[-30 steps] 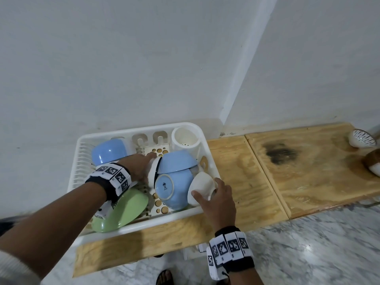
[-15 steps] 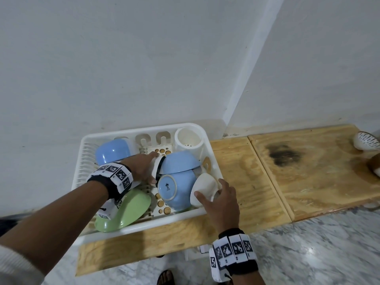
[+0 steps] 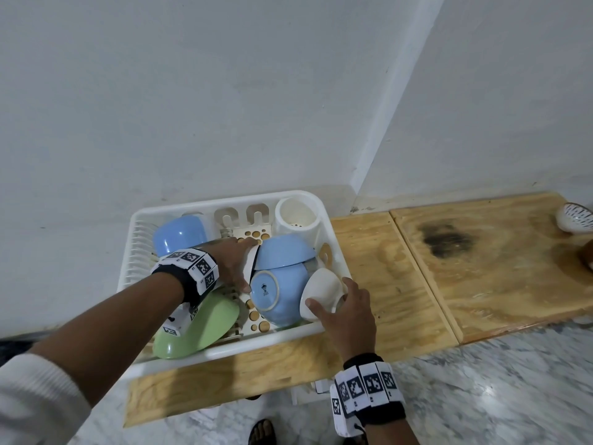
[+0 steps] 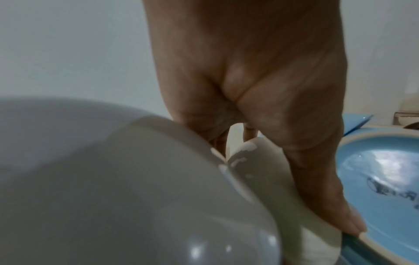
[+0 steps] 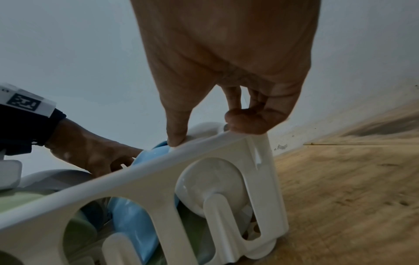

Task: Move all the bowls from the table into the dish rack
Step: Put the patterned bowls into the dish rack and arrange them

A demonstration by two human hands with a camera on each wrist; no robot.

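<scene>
The white dish rack (image 3: 224, 346) stands on the wooden table (image 3: 385, 284) and holds several bowls. A blue bowl (image 3: 179, 236) sits at the back left. Another blue bowl (image 3: 284, 256) lies upside down over a third blue bowl (image 3: 282, 300) that is tipped on its side. My left hand (image 3: 237, 263) grips a white bowl (image 3: 252, 258) that stands on edge against them, my thumb along its rim (image 4: 260, 179). My right hand (image 3: 333, 298) holds a small white bowl (image 3: 321, 289) in the rack's front right corner, thumb on one side and fingers on the other.
A green dish (image 3: 199, 329) leans at the rack's front left and a white cutlery cup (image 3: 296, 216) stands at its back right. On the far right of the table are a patterned white bowl (image 3: 574, 216) and a brown bowl (image 3: 588, 255). The wall runs close behind.
Hardly anything: both hands stay on their bowls inside the rack, and my right hand with the small white bowl has edged slightly toward the right wall.
</scene>
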